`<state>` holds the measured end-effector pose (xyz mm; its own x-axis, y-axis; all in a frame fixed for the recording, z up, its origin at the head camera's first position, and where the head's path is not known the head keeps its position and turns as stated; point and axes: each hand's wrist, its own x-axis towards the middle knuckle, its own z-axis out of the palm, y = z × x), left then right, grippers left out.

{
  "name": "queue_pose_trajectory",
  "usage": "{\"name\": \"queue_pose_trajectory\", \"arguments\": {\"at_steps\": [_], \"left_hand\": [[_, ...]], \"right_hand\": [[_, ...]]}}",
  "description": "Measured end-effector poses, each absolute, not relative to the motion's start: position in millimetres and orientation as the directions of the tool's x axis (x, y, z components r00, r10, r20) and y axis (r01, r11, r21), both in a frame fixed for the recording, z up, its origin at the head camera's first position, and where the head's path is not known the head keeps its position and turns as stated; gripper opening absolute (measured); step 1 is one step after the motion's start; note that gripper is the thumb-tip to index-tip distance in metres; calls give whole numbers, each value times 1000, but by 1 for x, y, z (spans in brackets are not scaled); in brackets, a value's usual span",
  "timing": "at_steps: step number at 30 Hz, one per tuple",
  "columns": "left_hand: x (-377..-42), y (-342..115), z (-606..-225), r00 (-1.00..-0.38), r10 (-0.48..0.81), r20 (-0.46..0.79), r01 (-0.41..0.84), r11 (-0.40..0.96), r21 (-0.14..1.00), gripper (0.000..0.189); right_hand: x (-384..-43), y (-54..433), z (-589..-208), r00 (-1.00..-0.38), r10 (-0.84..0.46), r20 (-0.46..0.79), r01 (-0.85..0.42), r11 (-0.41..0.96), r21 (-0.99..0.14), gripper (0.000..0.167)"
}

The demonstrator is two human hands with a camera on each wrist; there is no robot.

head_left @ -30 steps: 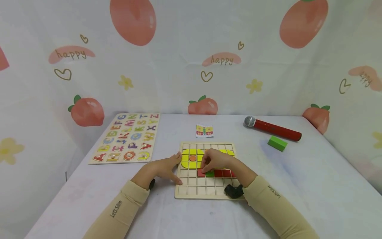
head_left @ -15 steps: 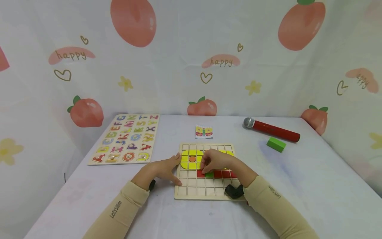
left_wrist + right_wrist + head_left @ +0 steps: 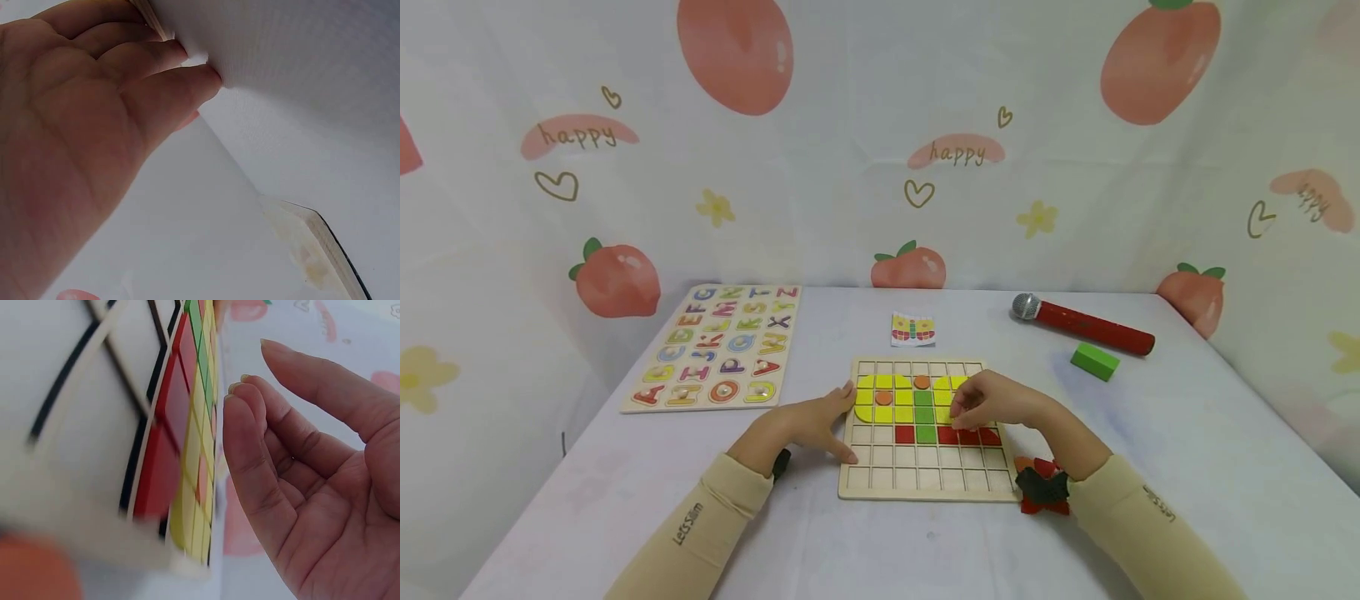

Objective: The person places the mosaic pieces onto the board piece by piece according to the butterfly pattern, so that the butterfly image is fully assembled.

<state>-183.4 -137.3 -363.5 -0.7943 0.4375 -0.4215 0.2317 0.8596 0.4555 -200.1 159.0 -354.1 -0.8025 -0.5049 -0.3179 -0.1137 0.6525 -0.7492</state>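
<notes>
A wooden grid board lies in front of me, holding yellow, green, red and orange tiles that form a butterfly shape. My left hand rests flat against the board's left edge, fingers straight. My right hand hovers over the board's right side by the red tiles. In the right wrist view its fingers are relaxed and hold nothing, close beside the board's tiles.
An alphabet puzzle board lies at the left. A small butterfly picture card sits behind the grid board. A red toy microphone and a green block are at the back right. Red pieces lie by my right wrist.
My right hand has moved from the board's middle to its right side, uncovering green tiles and an orange circle. The left hand has not moved.
</notes>
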Motion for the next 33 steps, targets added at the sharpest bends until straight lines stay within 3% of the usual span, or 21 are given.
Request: {"name": "queue_pose_trajectory", "arguments": {"at_steps": [23,33], "left_hand": [[-184,-139,-364,-790,447,-419,237,854,463,107],[-184,-139,-364,-789,445,-423,232,854,465,107]], "right_hand": [[-141,246,-354,-872,-348,-344,8,693,-721,28],[-116,261,-372,-845,-440,-303,-19,592,-806,32]]}}
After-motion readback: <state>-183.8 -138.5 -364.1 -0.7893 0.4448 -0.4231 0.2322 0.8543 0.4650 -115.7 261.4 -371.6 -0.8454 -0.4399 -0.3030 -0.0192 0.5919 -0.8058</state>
